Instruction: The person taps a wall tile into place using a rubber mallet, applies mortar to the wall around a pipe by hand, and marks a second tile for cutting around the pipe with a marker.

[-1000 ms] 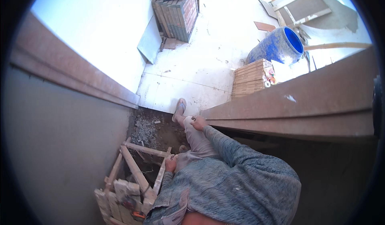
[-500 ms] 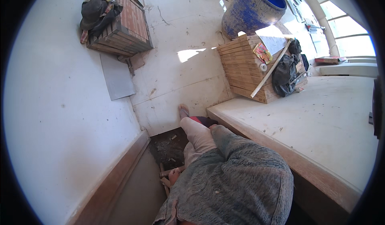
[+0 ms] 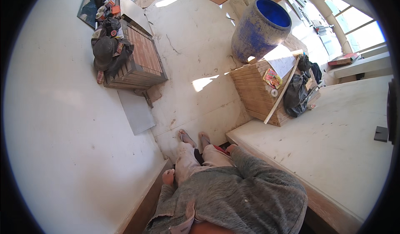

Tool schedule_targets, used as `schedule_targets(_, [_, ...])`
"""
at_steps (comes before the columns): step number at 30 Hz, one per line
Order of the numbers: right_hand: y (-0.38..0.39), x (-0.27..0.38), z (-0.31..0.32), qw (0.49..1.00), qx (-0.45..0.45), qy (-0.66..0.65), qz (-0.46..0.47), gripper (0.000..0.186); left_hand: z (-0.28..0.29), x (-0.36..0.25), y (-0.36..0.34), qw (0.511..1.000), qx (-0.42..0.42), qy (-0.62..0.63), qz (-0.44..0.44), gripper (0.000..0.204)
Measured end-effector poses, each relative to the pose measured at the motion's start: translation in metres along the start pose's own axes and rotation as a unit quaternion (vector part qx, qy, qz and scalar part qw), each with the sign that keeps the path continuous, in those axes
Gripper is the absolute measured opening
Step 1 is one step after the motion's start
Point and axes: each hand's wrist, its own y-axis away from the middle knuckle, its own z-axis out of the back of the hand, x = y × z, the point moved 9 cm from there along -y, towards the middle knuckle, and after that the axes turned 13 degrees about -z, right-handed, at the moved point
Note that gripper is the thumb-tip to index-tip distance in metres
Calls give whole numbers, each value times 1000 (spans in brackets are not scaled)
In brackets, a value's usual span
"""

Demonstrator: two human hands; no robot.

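My left hand point(image 3: 168, 177) hangs beside my left leg, close to the wooden door frame point(image 3: 157, 183). Its fingers are curled in, and nothing shows in them. Next to my right thigh, my right hand point(image 3: 230, 149) is closed at the end of the grey sleeve. A dark red and black thing point(image 3: 220, 148) shows against this hand, partly covered by my leg. Its kind is unclear. Both my feet, in sandals, stand on the pale floor point(image 3: 183, 109) just ahead.
At front left a stack of boxes point(image 3: 143, 52) carries a dark cap point(image 3: 105, 52) and bags; a grey panel point(image 3: 137, 112) leans below it. At front right, long cartons point(image 3: 254, 92) hold a pale strip point(image 3: 283, 90) and black bags point(image 3: 296, 94). A blue drum point(image 3: 254, 34) stands behind.
I have moved forward through the opening, and both feet now show on the pale floor. My left hand has come away from the wooden pieces low by the frame.
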Motion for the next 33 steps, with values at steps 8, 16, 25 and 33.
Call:
schedule_targets(8, [29,-17,42,995,0,-53,-89,34,-2,-94,-111,978,131,-152,-53,37])
schedule_targets(16, [25,-36,120,798,-69,-530,-279,50,16,-145,-275,972,137,-160,-101,41])
schedule_targets(25, [-19,-114,265,859,-166,-464,-142,39,-68,-306,-413,954,176,-194,-143,46])
schedule_targets(33, [14,-219,456,839,-138,-442,-287,41,-161,-475,-500,932,187,-281,-132,45])
